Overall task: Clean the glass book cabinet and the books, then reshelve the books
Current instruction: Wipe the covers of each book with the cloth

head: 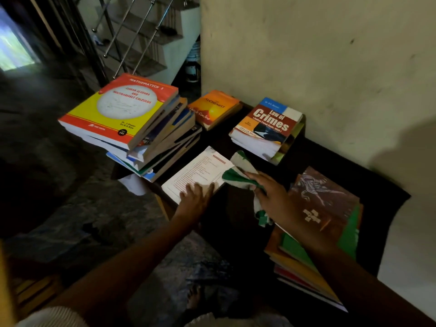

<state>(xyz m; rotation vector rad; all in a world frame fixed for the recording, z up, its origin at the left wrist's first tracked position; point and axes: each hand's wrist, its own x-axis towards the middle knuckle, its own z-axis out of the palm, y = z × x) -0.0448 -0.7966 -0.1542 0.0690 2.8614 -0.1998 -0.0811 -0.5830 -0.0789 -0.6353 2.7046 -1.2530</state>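
Observation:
A white book (pixel 198 172) with red print lies flat near the front of the dark table (pixel 330 159). My left hand (pixel 194 199) presses on its near edge with straight fingers. My right hand (pixel 271 197) grips a green and white cloth (pixel 238 172) that lies over the book's right edge. A leaning stack of books (pixel 141 128) topped by a yellow and red mathematics book stands at the left. An orange paperback (pixel 213 108) and a "Law of Crimes" book (pixel 266 127) lie at the back. The glass cabinet is not in view.
A pile of books (pixel 318 232) with a brown cover on top sits at the right, partly under my right forearm. A cream wall (pixel 306 55) runs behind the table. Stairs with a metal railing (pixel 132 31) rise at the back left. My bare foot (pixel 194 297) is on the dark floor.

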